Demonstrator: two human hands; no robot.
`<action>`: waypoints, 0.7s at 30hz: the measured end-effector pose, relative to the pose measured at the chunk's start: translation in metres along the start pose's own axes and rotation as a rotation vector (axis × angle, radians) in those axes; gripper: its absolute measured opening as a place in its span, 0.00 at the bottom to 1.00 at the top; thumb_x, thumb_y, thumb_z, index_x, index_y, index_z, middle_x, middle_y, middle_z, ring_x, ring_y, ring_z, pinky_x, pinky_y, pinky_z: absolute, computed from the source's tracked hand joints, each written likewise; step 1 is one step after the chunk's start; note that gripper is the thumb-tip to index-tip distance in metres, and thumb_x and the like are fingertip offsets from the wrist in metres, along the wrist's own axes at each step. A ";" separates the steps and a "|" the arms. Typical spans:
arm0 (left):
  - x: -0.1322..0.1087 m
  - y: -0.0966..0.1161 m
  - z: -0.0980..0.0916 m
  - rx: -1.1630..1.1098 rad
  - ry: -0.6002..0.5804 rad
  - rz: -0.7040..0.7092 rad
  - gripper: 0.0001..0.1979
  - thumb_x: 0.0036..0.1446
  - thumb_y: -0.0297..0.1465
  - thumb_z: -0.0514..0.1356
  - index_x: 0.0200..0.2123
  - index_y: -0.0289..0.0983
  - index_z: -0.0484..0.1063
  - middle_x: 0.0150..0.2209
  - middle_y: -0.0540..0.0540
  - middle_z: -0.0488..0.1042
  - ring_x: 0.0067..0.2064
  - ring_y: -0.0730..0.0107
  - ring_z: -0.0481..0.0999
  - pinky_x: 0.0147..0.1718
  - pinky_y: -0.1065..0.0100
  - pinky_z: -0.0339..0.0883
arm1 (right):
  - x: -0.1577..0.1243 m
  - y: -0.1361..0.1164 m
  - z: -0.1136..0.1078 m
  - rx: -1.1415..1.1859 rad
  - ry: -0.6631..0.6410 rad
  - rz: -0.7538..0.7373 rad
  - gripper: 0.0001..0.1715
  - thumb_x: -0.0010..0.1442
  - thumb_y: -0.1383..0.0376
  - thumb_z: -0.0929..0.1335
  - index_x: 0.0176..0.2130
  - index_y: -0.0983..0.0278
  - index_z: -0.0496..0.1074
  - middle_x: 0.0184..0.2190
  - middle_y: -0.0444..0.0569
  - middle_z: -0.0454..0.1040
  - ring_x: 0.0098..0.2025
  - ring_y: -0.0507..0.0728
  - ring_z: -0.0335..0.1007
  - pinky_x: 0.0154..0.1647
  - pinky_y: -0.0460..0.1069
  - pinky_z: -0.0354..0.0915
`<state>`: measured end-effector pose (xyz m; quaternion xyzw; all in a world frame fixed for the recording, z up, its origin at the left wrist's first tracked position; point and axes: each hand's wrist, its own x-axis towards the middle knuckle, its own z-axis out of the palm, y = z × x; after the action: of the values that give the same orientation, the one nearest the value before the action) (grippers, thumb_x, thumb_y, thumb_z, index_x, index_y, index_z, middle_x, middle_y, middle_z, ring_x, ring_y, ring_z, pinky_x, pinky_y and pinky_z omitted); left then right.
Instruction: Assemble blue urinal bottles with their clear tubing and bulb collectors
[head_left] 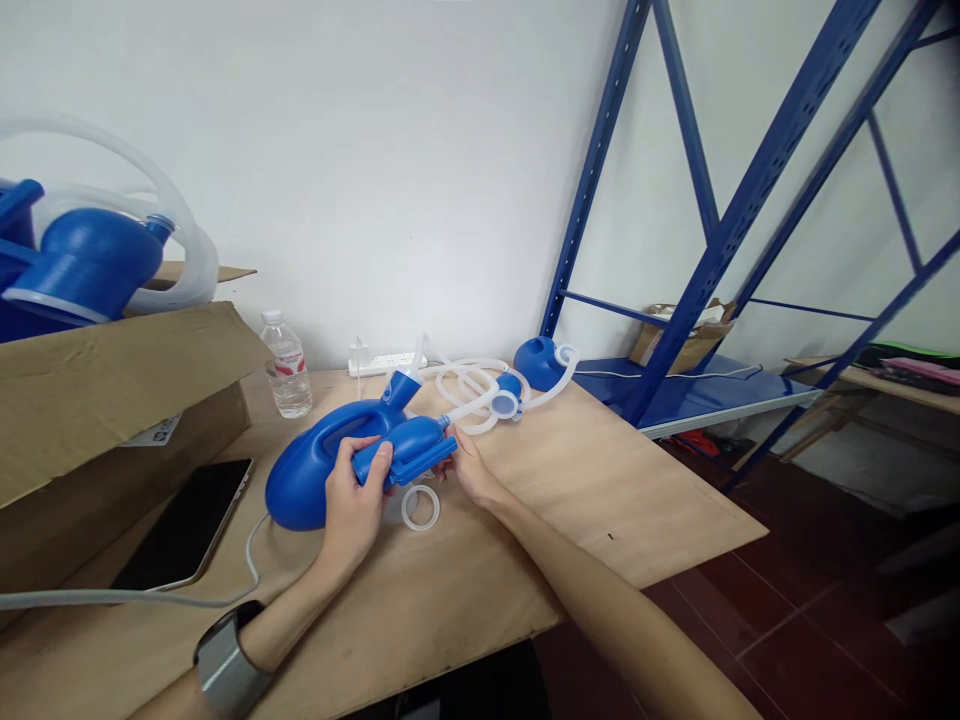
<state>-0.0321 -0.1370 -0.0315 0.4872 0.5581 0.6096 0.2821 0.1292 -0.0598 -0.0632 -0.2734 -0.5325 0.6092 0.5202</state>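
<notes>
- Sitting at the far left, a cardboard box (pixel 187 440) is holding blue plastic parts (pixel 105 255) and a looping translucent hose (pixel 196 260).
- A black-screened device (pixel 187 525) is lying beside the box, and a pale cable (pixel 82 600) is running past its near end.
- A grey wristband (pixel 229 660) is wrapping the left wrist.
- A clear water bottle (pixel 288 375) is standing upright near the wall.
- A large blue container (pixel 296 485) is resting on the table (pixel 570 490), partly behind the left hand.
- The left hand (pixel 356 495) is gripping a blue fitting (pixel 412 440) by its wide end, thumb on top, holding it above the table.
- A white power strip (pixel 397 362) is lying against the wall.
- A white ring (pixel 436 510) is lying below the fitting.
- The right hand (pixel 469 465) is touching the fitting near its nozzle; its fingertips are partly hidden, so I cannot tell how firmly it is closing.
- A translucent tube (pixel 474 405) is leading from that nozzle towards coils, a smaller blue piece (pixel 510 385) and a second container (pixel 536 365).
- A blue rack (pixel 709 250) is standing at right.
</notes>
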 end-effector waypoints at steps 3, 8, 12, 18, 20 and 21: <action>0.000 0.000 -0.001 0.053 -0.019 0.048 0.24 0.58 0.54 0.59 0.42 0.40 0.69 0.29 0.52 0.73 0.24 0.65 0.75 0.23 0.66 0.70 | 0.000 0.001 0.005 0.042 0.043 -0.022 0.33 0.56 0.34 0.67 0.28 0.60 0.61 0.17 0.36 0.59 0.18 0.49 0.58 0.18 0.45 0.54; -0.001 0.003 -0.006 0.309 0.036 0.441 0.17 0.60 0.47 0.61 0.40 0.39 0.70 0.38 0.46 0.77 0.40 0.58 0.79 0.41 0.61 0.73 | 0.007 -0.002 -0.006 0.090 0.160 0.001 0.30 0.58 0.39 0.68 0.26 0.60 0.61 0.16 0.36 0.57 0.17 0.48 0.51 0.18 0.45 0.48; -0.001 0.000 -0.008 0.371 0.021 0.630 0.14 0.61 0.43 0.62 0.41 0.39 0.70 0.39 0.45 0.78 0.43 0.59 0.79 0.43 0.63 0.72 | 0.015 -0.004 -0.027 0.119 0.166 0.106 0.27 0.53 0.44 0.73 0.27 0.62 0.65 0.19 0.38 0.63 0.19 0.47 0.54 0.19 0.44 0.48; 0.002 -0.009 -0.003 0.359 0.040 0.532 0.17 0.61 0.45 0.61 0.45 0.39 0.69 0.43 0.44 0.78 0.46 0.56 0.78 0.46 0.59 0.72 | 0.011 -0.011 -0.016 0.216 0.111 0.220 0.24 0.57 0.44 0.71 0.34 0.62 0.71 0.30 0.45 0.75 0.29 0.53 0.70 0.28 0.46 0.65; 0.001 -0.009 -0.002 0.356 0.004 0.517 0.17 0.61 0.45 0.61 0.45 0.39 0.69 0.44 0.43 0.77 0.47 0.55 0.78 0.47 0.58 0.72 | 0.008 -0.017 -0.008 0.277 0.109 0.269 0.22 0.59 0.46 0.71 0.40 0.60 0.71 0.35 0.47 0.78 0.33 0.55 0.73 0.31 0.47 0.68; 0.000 -0.009 -0.001 0.357 -0.017 0.514 0.17 0.61 0.45 0.61 0.45 0.39 0.69 0.45 0.43 0.77 0.48 0.55 0.78 0.48 0.58 0.72 | 0.008 -0.020 -0.005 0.336 0.125 0.289 0.21 0.60 0.47 0.71 0.42 0.60 0.70 0.36 0.47 0.78 0.34 0.55 0.74 0.32 0.48 0.69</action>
<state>-0.0353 -0.1354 -0.0401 0.6591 0.5125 0.5494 0.0334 0.1379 -0.0526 -0.0439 -0.2939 -0.3456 0.7393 0.4976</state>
